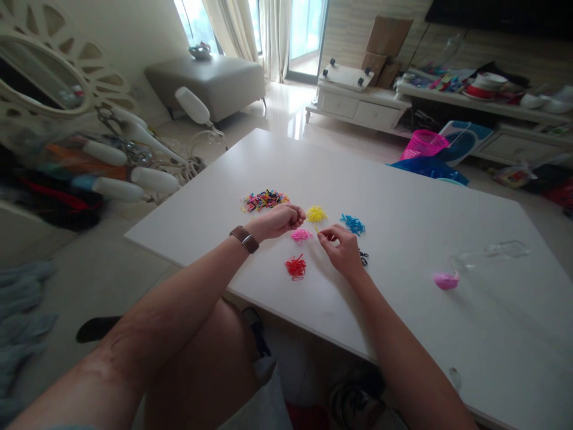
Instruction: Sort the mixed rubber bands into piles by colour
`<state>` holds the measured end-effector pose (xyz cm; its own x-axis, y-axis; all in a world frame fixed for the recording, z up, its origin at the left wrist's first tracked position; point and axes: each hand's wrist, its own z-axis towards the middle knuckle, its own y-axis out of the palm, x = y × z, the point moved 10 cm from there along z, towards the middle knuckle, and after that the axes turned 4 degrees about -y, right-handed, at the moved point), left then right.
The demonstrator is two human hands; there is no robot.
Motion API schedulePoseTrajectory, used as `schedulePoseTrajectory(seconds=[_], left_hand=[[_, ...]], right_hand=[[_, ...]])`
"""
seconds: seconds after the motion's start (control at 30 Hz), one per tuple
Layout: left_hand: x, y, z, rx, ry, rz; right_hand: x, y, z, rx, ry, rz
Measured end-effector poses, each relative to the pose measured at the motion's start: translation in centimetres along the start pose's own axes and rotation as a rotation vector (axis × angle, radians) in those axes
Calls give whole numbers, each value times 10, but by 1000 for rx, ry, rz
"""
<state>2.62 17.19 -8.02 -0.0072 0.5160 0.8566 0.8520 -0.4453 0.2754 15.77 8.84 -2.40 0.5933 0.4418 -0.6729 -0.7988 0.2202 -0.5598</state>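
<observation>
My right hand [339, 246] pinches a small yellow rubber band [317, 229] between thumb and fingertips. My left hand [284, 220], with a watch on its wrist, is closed just in front of a mixed-colour pile of rubber bands [264, 200]; what its fingers hold, if anything, is hidden. Beyond and between the hands lies a yellow pile [316, 214], with a pink pile [301, 235] nearer me. A red pile [295, 267] sits closest to the table edge. Past my right hand is a blue pile [353, 224], while a black pile [364, 258] is partly covered by that hand.
On the white table [192, 206], a small pink object [446, 280] and a clear transparent item [505, 249] lie at the right. White lamp shades [154, 179] crowd the left side. A pink basket [423, 144] stands beyond the far edge.
</observation>
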Motion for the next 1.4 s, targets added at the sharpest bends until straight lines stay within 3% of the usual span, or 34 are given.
schedulePoseTrajectory(seconds=[0.37, 0.5, 0.87, 1.4], left_hand=[[-4, 14, 2, -70, -17, 134], [2, 15, 1, -45, 55, 185], [11, 31, -9, -126, 202, 491], [31, 29, -11, 0, 322, 615]], right_hand=[[0, 0, 0, -2, 1, 1], [-2, 0, 1, -3, -2, 7], [-1, -2, 1, 10, -15, -2], [-2, -11, 2, 66, 2, -13]])
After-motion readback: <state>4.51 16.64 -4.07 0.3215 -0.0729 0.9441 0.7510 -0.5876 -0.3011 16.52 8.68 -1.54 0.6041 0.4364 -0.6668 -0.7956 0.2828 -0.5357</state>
